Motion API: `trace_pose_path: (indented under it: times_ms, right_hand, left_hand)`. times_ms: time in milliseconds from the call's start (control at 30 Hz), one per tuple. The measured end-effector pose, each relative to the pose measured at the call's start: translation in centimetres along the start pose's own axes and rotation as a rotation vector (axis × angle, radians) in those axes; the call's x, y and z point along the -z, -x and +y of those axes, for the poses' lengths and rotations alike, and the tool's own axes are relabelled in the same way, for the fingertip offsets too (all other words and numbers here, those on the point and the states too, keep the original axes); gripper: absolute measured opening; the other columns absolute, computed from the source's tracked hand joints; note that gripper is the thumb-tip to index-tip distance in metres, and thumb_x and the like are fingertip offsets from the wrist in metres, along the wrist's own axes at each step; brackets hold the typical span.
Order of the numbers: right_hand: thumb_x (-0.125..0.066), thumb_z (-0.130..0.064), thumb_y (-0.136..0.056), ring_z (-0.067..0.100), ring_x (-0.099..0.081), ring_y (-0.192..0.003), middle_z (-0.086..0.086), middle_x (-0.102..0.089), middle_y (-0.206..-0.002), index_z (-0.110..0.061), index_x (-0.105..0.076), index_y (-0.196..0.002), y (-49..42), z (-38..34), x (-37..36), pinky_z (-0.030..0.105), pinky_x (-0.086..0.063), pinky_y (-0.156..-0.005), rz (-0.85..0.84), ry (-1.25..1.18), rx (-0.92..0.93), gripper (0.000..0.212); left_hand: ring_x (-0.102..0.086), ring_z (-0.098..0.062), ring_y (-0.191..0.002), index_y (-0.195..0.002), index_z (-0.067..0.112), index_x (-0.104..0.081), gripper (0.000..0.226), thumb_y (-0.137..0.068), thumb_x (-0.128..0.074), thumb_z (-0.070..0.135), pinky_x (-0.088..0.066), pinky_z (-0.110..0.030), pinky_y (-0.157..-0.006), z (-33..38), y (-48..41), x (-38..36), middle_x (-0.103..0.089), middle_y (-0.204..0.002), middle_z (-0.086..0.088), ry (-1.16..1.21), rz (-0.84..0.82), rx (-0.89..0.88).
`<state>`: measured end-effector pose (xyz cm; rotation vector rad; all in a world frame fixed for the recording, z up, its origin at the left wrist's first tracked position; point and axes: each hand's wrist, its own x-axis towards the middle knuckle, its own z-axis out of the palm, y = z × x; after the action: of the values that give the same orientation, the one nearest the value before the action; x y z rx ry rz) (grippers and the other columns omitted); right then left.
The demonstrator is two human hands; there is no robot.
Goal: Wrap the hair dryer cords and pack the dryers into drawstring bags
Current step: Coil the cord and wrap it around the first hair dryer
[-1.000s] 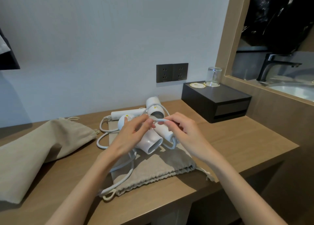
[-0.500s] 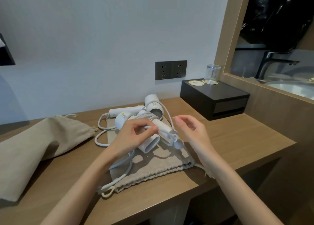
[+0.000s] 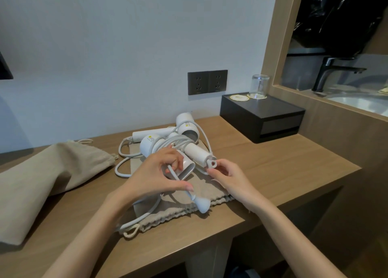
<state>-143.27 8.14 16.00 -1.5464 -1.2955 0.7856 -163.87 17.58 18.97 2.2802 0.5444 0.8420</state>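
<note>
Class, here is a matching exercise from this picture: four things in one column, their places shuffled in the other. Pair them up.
Things:
1. glass
2. plug
3. bunched drawstring bag
4. tap

Places:
A. above the basin, far right
B. left end of the counter
C. on the black box
D. at the end of the cord gripped by the left hand

Pairs: 1-C, 2-D, 3-B, 4-A
</note>
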Motion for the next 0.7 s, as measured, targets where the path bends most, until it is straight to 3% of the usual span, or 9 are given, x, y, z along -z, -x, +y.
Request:
trace_pose_path:
  times_ms: [133,233,300,400,500,600,700]
  right_hand:
    - [-0.055,-0.02,-0.097,0.014,-0.066,-0.101,0.001,-0.069,-0.107,-0.018,-0.059,-0.111,-0.2,0.1,-0.4,0.036,-0.055,-0.089,0.046,-0.133,0.049,0.014]
    - [-0.056,-0.016,-0.097,0.011,-0.067,-0.096,0.0,-0.072,-0.1,-0.013,-0.06,-0.11,-0.6,-0.2,-0.8,0.021,-0.052,-0.071,0.116,-0.2,0.095,0.014]
    - [-0.056,-0.014,-0.097,0.01,-0.069,-0.096,0.0,-0.073,-0.098,-0.011,-0.061,-0.109,-0.8,-0.3,-1.0,0.016,-0.05,-0.069,0.135,-0.248,0.113,0.014]
    - [-0.056,-0.013,-0.096,0.014,-0.069,-0.099,0.005,-0.072,-0.102,-0.011,-0.061,-0.107,-1.2,-0.1,-1.2,0.022,-0.055,-0.077,0.153,-0.317,0.095,0.012]
    - [-0.053,-0.01,-0.097,0.019,-0.069,-0.1,0.014,-0.07,-0.104,-0.007,-0.059,-0.112,-1.6,0.2,-1.2,0.031,-0.057,-0.086,0.19,-0.446,0.051,0.016]
    - [-0.052,-0.01,-0.098,0.021,-0.07,-0.1,0.016,-0.07,-0.103,-0.003,-0.057,-0.116,-2.0,0.1,-1.3,0.028,-0.058,-0.083,0.215,-0.511,0.033,0.02]
    - [-0.054,-0.012,-0.097,0.021,-0.071,-0.096,0.017,-0.071,-0.099,0.0,-0.058,-0.115,-2.1,-0.1,-1.4,0.024,-0.058,-0.078,0.251,-0.56,0.02,0.022]
  left_hand:
    - [-0.058,-0.009,-0.114,-0.055,0.032,-0.043,0.045,-0.054,-0.086,0.044,-0.051,-0.028,-0.08,-0.3,0.3,0.3,-0.067,-0.093,0.011,0.039,0.045,-0.008]
    - [-0.057,-0.007,-0.117,-0.059,0.033,-0.041,0.047,-0.057,-0.087,0.041,-0.048,-0.021,-0.086,-0.8,0.1,0.3,-0.069,-0.092,0.012,-0.006,0.066,-0.095]
    - [-0.056,-0.006,-0.12,-0.061,0.026,-0.041,0.049,-0.058,-0.086,0.043,-0.046,-0.023,-0.091,-1.2,-0.1,0.6,-0.07,-0.092,0.012,-0.037,0.074,-0.135]
    - [-0.051,-0.003,-0.125,-0.064,0.019,-0.044,0.05,-0.06,-0.083,0.05,-0.045,-0.027,-0.095,-1.8,-0.1,1.6,-0.07,-0.094,0.013,-0.124,0.044,-0.163]
    - [-0.043,-0.003,-0.133,-0.068,0.036,-0.046,0.039,-0.067,-0.075,0.062,-0.047,-0.033,-0.095,-2.2,0.4,2.5,-0.064,-0.1,0.016,-0.291,-0.01,-0.186]
    - [-0.035,-0.004,-0.138,-0.068,0.027,-0.057,0.038,-0.073,-0.067,0.064,-0.045,-0.029,-0.095,-2.5,0.7,2.7,-0.058,-0.106,0.014,-0.497,-0.034,-0.229]
    - [-0.042,-0.016,-0.134,-0.07,0.026,-0.066,0.037,-0.074,-0.066,0.063,-0.044,-0.034,-0.098,-2.6,0.7,2.2,-0.056,-0.105,0.007,-0.659,-0.038,-0.296]
